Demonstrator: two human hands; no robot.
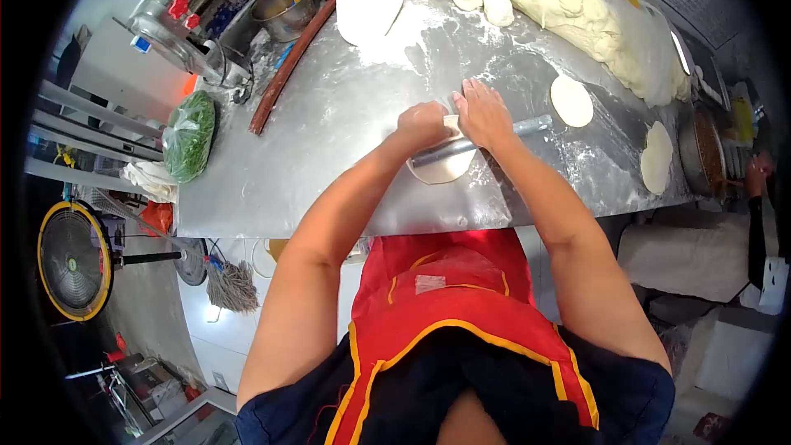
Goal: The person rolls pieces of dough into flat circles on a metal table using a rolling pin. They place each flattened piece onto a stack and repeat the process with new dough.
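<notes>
A thin dough round (447, 170) lies on the metal worktable under a grey rolling pin (527, 126), which crosses it at a slant. My left hand (423, 124) is closed, its fingers curled at the far left edge of the dough, just beyond the pin; the fingertips are partly hidden. My right hand (484, 114) rests over the pin with its palm, and its fingers stretch forward past it. Between the two hands a small strip of dough shows. To the right lie a flat dough round (572, 100) and flattened overlapping dough (657, 158).
A large dough mass (568, 21) under plastic lies at the back right, beside small dough balls (498, 9). A white dough sheet (369, 10), a long brown rod (293, 66) and a metal pot (285, 11) are back left. A bag of greens (190, 137) hangs over the left edge. At far right is another person's hand (759, 173).
</notes>
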